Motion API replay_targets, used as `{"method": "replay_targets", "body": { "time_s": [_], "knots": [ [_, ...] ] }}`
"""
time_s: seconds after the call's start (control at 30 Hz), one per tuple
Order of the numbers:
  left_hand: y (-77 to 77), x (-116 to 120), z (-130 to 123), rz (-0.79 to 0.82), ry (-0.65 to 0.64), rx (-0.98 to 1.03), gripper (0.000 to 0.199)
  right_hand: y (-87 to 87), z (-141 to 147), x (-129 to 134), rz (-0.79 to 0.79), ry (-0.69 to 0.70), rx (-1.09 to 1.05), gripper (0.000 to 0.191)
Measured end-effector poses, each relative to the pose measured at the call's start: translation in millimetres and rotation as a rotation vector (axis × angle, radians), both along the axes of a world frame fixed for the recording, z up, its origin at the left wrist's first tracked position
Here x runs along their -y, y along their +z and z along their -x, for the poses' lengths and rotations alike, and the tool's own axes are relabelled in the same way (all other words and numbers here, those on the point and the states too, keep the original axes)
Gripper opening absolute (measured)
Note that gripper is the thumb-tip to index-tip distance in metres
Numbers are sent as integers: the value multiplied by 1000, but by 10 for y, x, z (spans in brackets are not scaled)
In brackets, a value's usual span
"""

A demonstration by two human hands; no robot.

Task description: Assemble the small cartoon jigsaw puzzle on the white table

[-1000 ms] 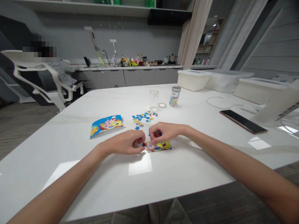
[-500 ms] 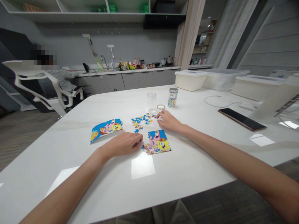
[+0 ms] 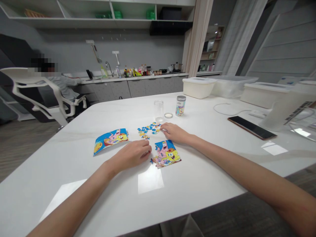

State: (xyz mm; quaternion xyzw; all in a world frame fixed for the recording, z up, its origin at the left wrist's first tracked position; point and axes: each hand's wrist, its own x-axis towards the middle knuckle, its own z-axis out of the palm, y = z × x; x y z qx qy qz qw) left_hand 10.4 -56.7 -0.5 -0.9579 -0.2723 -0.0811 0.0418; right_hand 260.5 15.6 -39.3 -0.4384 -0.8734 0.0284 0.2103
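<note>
A partly joined jigsaw puzzle (image 3: 168, 154) of cartoon figures lies flat before me, its left edge uneven. Just left of it my left hand (image 3: 134, 152) rests on the table with curled fingers; whatever they may hold is hidden. Beyond the puzzle is a scattered heap of loose jigsaw pieces (image 3: 145, 129), mostly blue and yellow. My right hand (image 3: 174, 132) reaches to the heap's right edge, its slightly bent fingers apart and the fingertips at the pieces. A curved picture sheet (image 3: 111, 141) showing the same figures lies to the left.
Behind the heap stand a clear jar (image 3: 158, 111), a round lid (image 3: 168, 115) and a printed canister (image 3: 180, 106). A phone (image 3: 251, 127), a cable (image 3: 221, 111) and several storage boxes (image 3: 198, 88) occupy the right side. Another person sits in a white chair (image 3: 53, 89) at far left.
My right hand has moved slightly left, farther over the edge of the loose pieces. My left hand stays beside the puzzle. The whole view has shifted a little.
</note>
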Motion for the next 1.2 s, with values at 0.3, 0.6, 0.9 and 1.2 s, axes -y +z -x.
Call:
{"method": "replay_targets", "body": {
  "time_s": [0.3, 0.6, 0.9, 1.2],
  "knots": [
    [-79, -165, 90, -94, 279, -26, 18, 34, -6, -23, 21, 2, 12, 30],
    [-35, -117, 75, -47, 435, 57, 15, 60, 13, 31, -7, 52, -20, 24],
    [-27, -77, 64, 24, 429, 71, 16, 75, 28, 40, 0, 124, -18, 26],
    [-57, -92, 45, 18, 415, 93, 21, 142, 48, 94, 57, 114, -48, 20]
  ]
}}
